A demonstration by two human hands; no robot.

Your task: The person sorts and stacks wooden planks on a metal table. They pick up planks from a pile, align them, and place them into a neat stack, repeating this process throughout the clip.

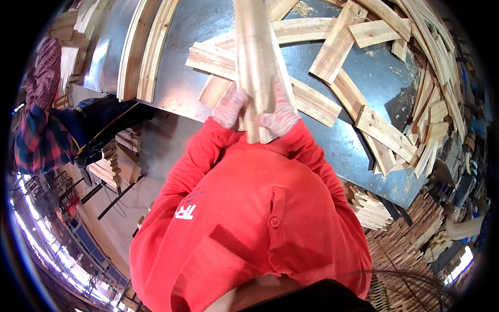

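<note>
Basically, left hand [230, 108] and right hand [282, 113] pinch the long boards [254, 54] from both sides, upper centre of frame. Uneven grip could let them slip apart; loose planks [315, 102] crossing underneath on the tabletop [182, 26] could snag or shift.

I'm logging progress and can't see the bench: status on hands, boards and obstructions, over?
Left hand against the long boards' left side. Right hand gripping their right side. Loose boards crosswise beneath, on metal table.
</note>
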